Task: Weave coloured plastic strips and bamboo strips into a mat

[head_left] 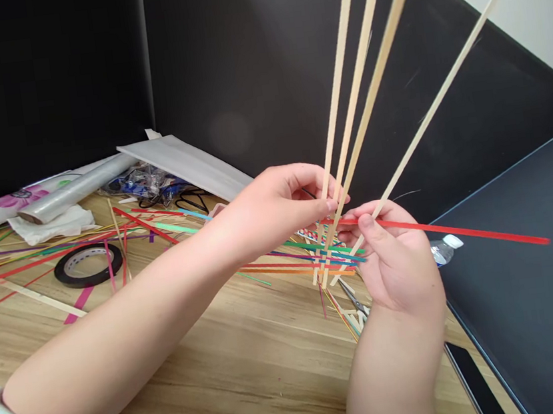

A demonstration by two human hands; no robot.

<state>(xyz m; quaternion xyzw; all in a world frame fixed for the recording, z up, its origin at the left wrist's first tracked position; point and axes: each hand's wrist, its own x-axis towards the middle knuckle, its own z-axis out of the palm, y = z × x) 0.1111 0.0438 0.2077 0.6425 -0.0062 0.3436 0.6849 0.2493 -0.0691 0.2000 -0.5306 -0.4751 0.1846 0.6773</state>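
Several pale upright strips (347, 91) cross coloured strips (293, 262) in a small weave held above the table. A red strip (465, 229) passes between the pale ones and sticks out far to the right. My left hand (300, 194) is closed on the pale strips, thumb and fingers pinching them just above the weave. My right hand (391, 240) pinches the red strip between thumb and fingers, close to the rightmost pale strip (435, 103), which slants up and right. Green, blue, purple and orange strips run left beneath my left wrist.
On the wooden table (235, 360) lie a black tape roll (88, 264), loose coloured strips, scissors (354, 297) and a phone (474, 381). Plastic-wrapped rolls (77, 188) lie back left. A bottle (444, 250) is beyond my right hand. Dark panels (248, 56) stand behind.
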